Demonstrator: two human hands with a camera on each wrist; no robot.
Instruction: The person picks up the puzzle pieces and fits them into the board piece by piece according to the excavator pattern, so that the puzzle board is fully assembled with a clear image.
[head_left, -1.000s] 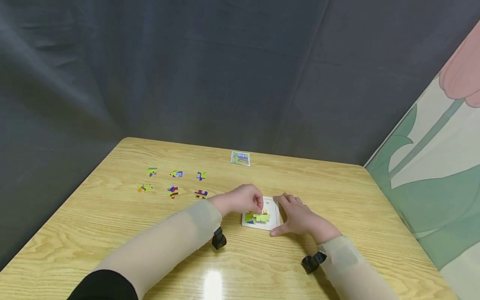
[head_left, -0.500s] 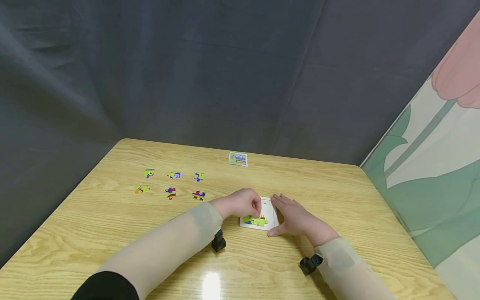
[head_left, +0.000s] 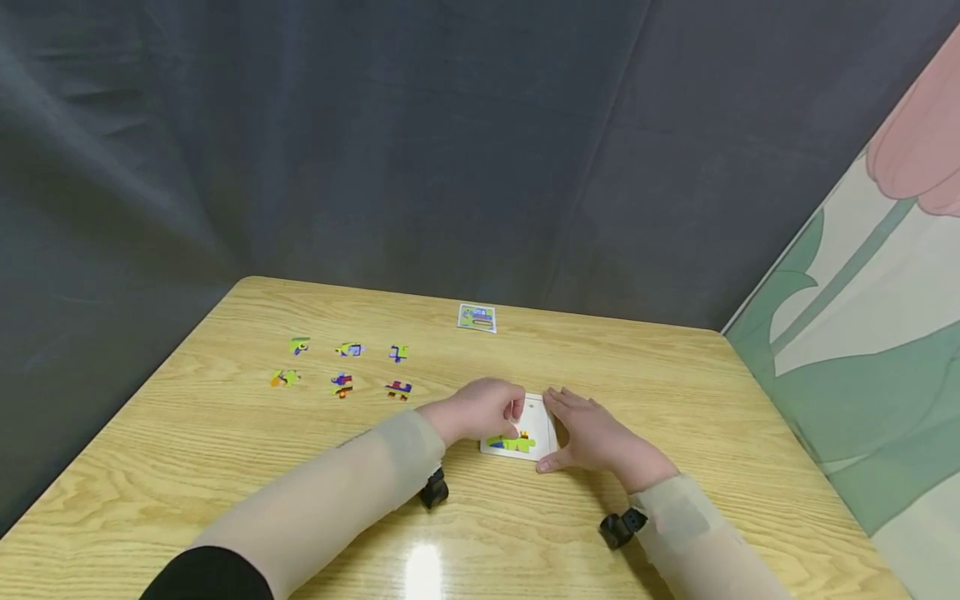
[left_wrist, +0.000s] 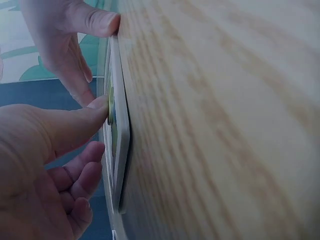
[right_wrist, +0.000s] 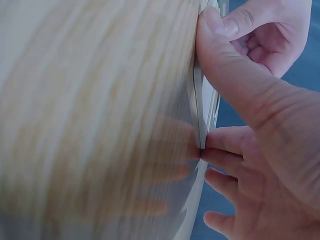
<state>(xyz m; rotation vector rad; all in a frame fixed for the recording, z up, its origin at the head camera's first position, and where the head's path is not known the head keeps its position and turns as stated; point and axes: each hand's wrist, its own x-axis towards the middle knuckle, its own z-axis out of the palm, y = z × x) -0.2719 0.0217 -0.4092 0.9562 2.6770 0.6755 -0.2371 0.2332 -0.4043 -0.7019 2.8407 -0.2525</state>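
Near one table's (head_left: pixel 675 375) left edge lie six loose puzzle pieces (head_left: pixel 343 379); by its far edge, one card (head_left: pixel 477 317). One left hand (head_left: pixel 480 407) and one right hand (head_left: pixel 596 432) are at one tray (head_left: pixel 537 419) with perhaps two pieces (head_left: pixel 519 445), partly hidden; two wrist cameras (head_left: pixel 616 531) show.

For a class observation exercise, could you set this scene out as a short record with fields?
Left hand: touching a lime-green, knobbed jigsaw piece on the white rectangular puzzle tray
Right hand: spread along the tray's right edge
Loose: six multicoloured jigsaw pieces in two rows of three, left of the tray
Picture: rectangular white-bordered card, beyond the tray
Surface: light wood-grain table
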